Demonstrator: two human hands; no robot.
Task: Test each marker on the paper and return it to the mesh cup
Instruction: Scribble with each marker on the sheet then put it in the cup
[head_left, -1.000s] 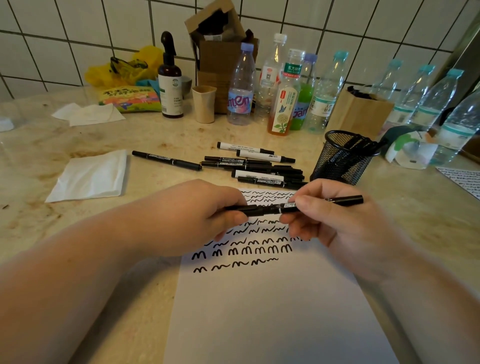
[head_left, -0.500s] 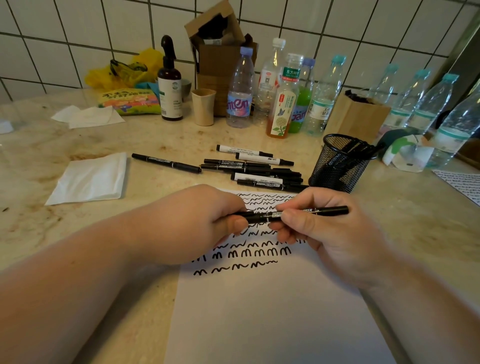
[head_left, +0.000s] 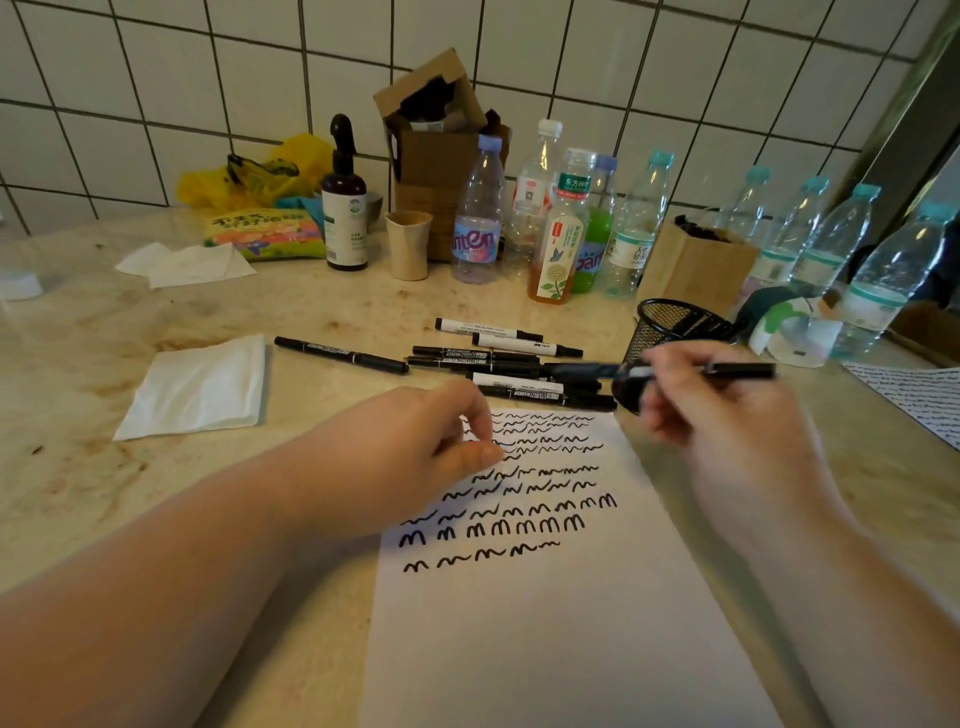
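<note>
While right hand (head_left: 727, 415) fingers pinch a marker (head_left: 670, 371), the mesh cup (head_left: 660, 332) holds markers (left hand (head_left: 431, 447) loosely curled).

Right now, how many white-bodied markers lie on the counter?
3: rearmost marker, second marker just in front, third marker nearest the paper. The mesh cup may hide more.

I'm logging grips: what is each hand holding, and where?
The right hand holds a marker around its middle. The left hand holds nothing.
</note>
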